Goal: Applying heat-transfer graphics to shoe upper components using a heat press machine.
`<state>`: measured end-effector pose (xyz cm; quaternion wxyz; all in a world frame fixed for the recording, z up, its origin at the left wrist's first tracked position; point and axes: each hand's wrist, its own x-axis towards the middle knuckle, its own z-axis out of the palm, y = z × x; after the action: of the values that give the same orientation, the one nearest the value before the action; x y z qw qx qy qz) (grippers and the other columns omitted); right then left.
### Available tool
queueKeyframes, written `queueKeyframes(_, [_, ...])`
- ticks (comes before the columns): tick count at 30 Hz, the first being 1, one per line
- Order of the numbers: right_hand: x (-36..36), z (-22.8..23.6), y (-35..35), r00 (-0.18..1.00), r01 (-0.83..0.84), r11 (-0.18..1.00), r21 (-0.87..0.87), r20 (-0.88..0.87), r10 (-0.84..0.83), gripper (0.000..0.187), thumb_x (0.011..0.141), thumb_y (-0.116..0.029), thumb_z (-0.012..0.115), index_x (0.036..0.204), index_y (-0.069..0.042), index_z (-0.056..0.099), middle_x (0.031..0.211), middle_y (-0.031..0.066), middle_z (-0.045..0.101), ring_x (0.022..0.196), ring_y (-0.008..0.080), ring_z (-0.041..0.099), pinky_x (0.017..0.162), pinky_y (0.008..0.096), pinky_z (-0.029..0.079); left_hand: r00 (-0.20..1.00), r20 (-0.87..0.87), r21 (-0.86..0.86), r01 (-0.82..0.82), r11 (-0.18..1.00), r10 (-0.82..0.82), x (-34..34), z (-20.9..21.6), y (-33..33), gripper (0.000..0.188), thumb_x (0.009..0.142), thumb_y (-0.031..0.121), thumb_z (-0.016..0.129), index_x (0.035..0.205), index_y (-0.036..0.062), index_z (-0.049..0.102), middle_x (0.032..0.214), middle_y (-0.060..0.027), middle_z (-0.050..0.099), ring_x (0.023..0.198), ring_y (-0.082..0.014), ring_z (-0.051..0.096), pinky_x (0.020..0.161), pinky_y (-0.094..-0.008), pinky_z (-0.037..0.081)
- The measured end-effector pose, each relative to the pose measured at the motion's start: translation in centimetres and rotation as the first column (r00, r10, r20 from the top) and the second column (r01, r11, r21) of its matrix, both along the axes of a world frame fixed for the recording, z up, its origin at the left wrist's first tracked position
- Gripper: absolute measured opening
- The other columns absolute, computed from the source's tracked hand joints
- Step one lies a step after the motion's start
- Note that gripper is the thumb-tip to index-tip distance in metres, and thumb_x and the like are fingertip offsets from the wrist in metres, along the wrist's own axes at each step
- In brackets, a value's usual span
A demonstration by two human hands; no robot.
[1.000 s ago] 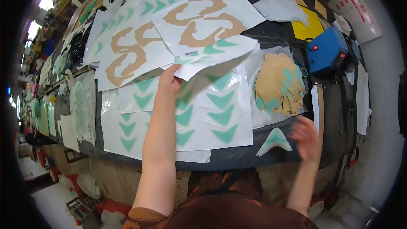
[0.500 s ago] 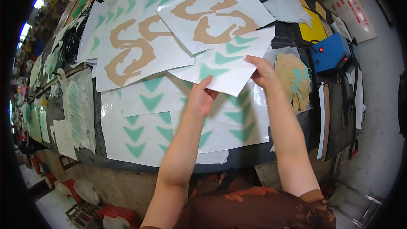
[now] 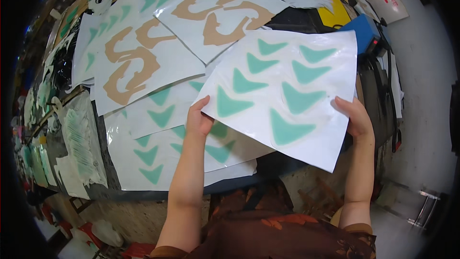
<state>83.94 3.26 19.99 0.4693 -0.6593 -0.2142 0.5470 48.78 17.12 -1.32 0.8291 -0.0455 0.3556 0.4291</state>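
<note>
White sheet [image 3: 280, 79], green wedge pattern, drawn out to the near right

Item: one glossy sheet with eight green swept wedges, tilted above the near-right tabletop [image 3: 182, 194].
Change: half a second earlier its far part lay under the right-hand sheet of brown cut-outs [image 3: 220, 17]; now both columns of wedges show. Work in hand: this sheet now appears separated for handling. Contact at its far edge cannot be told.
Left hand [image 3: 199, 120]: fingers clamped on the near-left corner, thumb above.
Right hand [image 3: 357, 117]: thumb over the right edge; the other fingers, hidden behind, appear to pinch it.
Adjacent: left-hand sheet of brown cut-outs [image 3: 160, 76], far left; further green-wedge sheets [image 3: 132, 165], near left; blue box [image 3: 362, 31], far right, partly hidden.
</note>
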Motion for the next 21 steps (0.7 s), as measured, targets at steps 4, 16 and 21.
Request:
queueKeyframes(4, [0.7,-0.8,-5.3,0.999,0.036,0.998,-0.049,0.018,-0.035,0.058,0.083,-0.015,0.072,0.133,0.004,0.051,0.124,0.0125,0.062,0.11,0.0221,0.062,0.095,0.0337,0.048,0.981,-0.092,0.136,0.18,0.974,-0.169,-2.2,2.8,-2.9,0.06,0.085,-0.004,0.06,0.142,0.0021,0.041,0.136,-0.0144,0.053,0.124,-0.0306,0.054,0.105,-0.0438,0.045])
queueKeyframes(16, [-1.7,-11.0,-10.6,0.987,-0.125,0.984,-0.125,-0.12,0.11,0.055,0.078,-0.006,0.075,0.129,0.001,0.057,0.119,0.008,0.065,0.107,0.0183,0.061,0.095,0.0326,0.047,0.848,-0.272,0.129,0.501,0.856,-0.455,-14.5,4.7,-14.9,0.082,0.07,-0.007,0.072,0.144,0.0044,0.041,0.134,-0.0088,0.057,0.123,-0.0234,0.055,0.104,-0.0368,0.045])
queueKeyframes(21, [-1.9,-15.4,-8.5,0.958,-0.205,0.957,-0.203,-0.243,0.154,0.05,0.081,-0.005,0.071,0.128,0.002,0.056,0.12,0.0081,0.064,0.109,0.0188,0.061,0.097,0.0327,0.047,0.809,-0.364,0.006,0.497,0.868,-0.461,-14.5,2.9,-15.4,0.061,0.081,-0.007,0.062,0.14,0.0009,0.047,0.126,-0.0096,0.062,0.116,-0.0199,0.059,0.104,-0.0335,0.045])
